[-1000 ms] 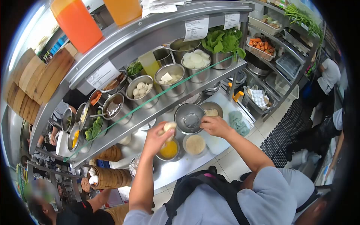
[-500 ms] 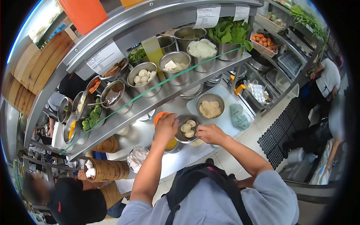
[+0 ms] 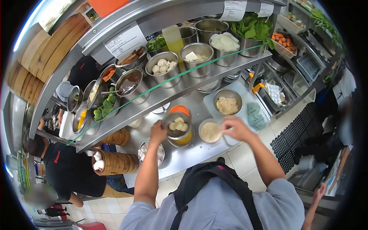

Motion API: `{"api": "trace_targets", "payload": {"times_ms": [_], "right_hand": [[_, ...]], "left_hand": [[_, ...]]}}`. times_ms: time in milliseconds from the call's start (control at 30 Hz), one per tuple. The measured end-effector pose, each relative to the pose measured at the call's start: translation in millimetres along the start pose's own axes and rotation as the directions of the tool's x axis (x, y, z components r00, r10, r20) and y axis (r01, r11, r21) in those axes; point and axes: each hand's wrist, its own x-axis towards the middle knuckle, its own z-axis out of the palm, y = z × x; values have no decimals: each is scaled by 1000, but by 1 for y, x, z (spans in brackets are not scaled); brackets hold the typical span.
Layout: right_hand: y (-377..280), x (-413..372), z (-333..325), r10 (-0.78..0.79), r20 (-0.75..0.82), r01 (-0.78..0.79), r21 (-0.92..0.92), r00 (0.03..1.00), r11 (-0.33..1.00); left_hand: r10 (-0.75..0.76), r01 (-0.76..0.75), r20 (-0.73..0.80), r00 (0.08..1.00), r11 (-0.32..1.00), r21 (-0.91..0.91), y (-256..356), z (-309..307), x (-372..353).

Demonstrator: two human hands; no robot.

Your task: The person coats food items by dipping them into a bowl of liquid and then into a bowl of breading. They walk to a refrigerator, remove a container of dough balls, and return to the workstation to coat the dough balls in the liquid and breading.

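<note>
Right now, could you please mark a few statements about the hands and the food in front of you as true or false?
1. The left hand holds a steel bowl of pale round pieces. True.
2. The right hand grips that same bowl. False: it is off the bowl, blurred, above the counter beside the crumb bowl.
3. Broccoli sits in a container on the shelf. True.
4. The carrots lie on the counter next to the left hand. False: they are in a tray on the racks far to the right.
</note>
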Motion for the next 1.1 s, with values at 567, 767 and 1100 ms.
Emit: {"api": "trace_targets", "payload": {"times_ms": [567, 767, 1100], "right_hand": [[180, -255, -39, 447, -832, -907, -145, 329, 396], [165, -158, -48, 261, -771, -689, -296, 582, 661], [266, -116, -60, 428, -464, -623, -447, 775, 642]], "left_hand": [[-618, 584, 170, 768, 565, -583, -263, -8, 76], [-352, 389, -215, 911, 906, 167, -181, -37, 52], [-151, 83, -294, 944, 969, -233, 9, 20, -98]]}}
